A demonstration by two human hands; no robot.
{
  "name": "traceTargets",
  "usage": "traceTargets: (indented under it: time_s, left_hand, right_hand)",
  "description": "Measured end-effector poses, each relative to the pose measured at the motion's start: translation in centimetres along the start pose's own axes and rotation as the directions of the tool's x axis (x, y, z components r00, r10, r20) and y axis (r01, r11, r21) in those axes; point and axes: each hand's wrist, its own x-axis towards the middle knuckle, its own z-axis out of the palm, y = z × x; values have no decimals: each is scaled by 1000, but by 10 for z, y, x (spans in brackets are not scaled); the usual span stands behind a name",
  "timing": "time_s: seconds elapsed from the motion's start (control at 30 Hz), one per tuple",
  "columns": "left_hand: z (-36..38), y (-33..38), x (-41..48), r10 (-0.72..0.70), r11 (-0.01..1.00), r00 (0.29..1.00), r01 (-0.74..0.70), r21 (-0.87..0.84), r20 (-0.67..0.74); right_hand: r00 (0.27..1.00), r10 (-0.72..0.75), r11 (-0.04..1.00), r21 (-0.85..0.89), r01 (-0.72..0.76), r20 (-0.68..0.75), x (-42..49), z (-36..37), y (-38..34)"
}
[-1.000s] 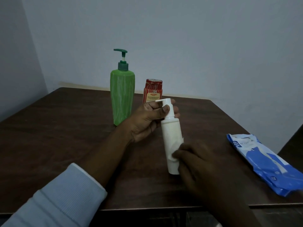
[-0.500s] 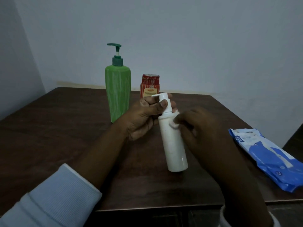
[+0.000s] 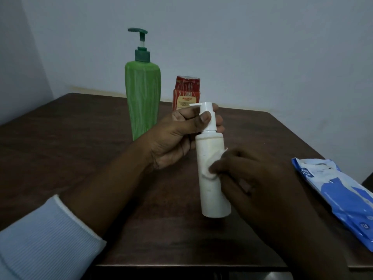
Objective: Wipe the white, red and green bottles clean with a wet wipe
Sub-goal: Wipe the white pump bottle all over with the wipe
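Swept the right hand (image 3: 252, 178) up the white bottle (image 3: 214, 199) from near its base a second ago to just under the pump collar half a second ago, then back down to mid-body now. Carried the wet wipe (image 3: 211, 170) along (a small bunched wad under the fingertips), now pressed against the bottle's right side, about halfway up. Left more of the lower body uncovered than a second ago.

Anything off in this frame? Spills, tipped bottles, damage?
Nothing stands out. The green bottle and red bottle stand upright, no spill on the table. The white bottle leans slightly, but the left hand grips its pump and the right hand presses the wet wipe against it. The wipes pack lies near the table's right edge.
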Motion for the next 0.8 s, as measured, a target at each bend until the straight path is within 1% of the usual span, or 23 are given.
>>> traceTargets:
  time_s: [0.1,0.13,0.17,0.23,0.27,0.33,0.4,0.47,0.53,0.6,0.67,0.7,0.73,0.8]
  left_hand:
    - [-1,-2,0,11,1000,1000,-11,-8,-6]
    - [-2,-1,0,11,1000,1000,-11,-8,-10]
    - [-2,0,0,9,1000,1000,-9,-6,-10]
    - [1,2,-1,-1,1000,1000,1,-6,-12]
    - [1,2,-2,-3,1000,1000,3,-10,-14]
    - [1,2,-1,-11,999,1000,11,-38,6]
    - [-1,-1,0,-13,998,999,15,-68,32]
    - [-3,-1,0,-19,996,997,26,-84,76]
    - [-5,-1,-1,-23,996,992,33,-86,123]
    - [-5,-1,-1,-24,996,990,35,-81,140]
    - [-4,1,-1,-19,998,994,25,-50,112]
    - [-3,1,-1,-14,999,996,17,-31,87]
    - [-2,2,-1,-9,1000,998,10,-17,65]
    - [-1,2,-2,3,1000,999,-3,-7,39]
  right_hand:
    - [994,39,999,40,-35,-105,6,5,4]
    - [994,61,997,46,-57,-95,5,4,5]
    - [996,62,997,46,-60,-56,3,2,4]
    - [1000,8,1000,17,-8,25,3,-2,0]
    - [999,-26,1000,4,26,36,6,-2,-1]
    - [999,-39,999,7,39,-27,11,1,0]
    - [995,4,1000,17,-2,-98,13,5,3]
    - [993,35,999,25,-32,-110,8,8,5]
    - [996,53,998,38,-50,-78,0,8,3]
    - [999,46,998,53,-46,3,-9,6,-2]
    - [996,7,998,58,-12,87,-14,3,-4]
    - [995,-13,998,58,7,99,-14,3,-4]
    - [996,-22,998,63,16,87,-13,4,-3]
    - [1000,-4,997,81,4,9,-8,9,1]
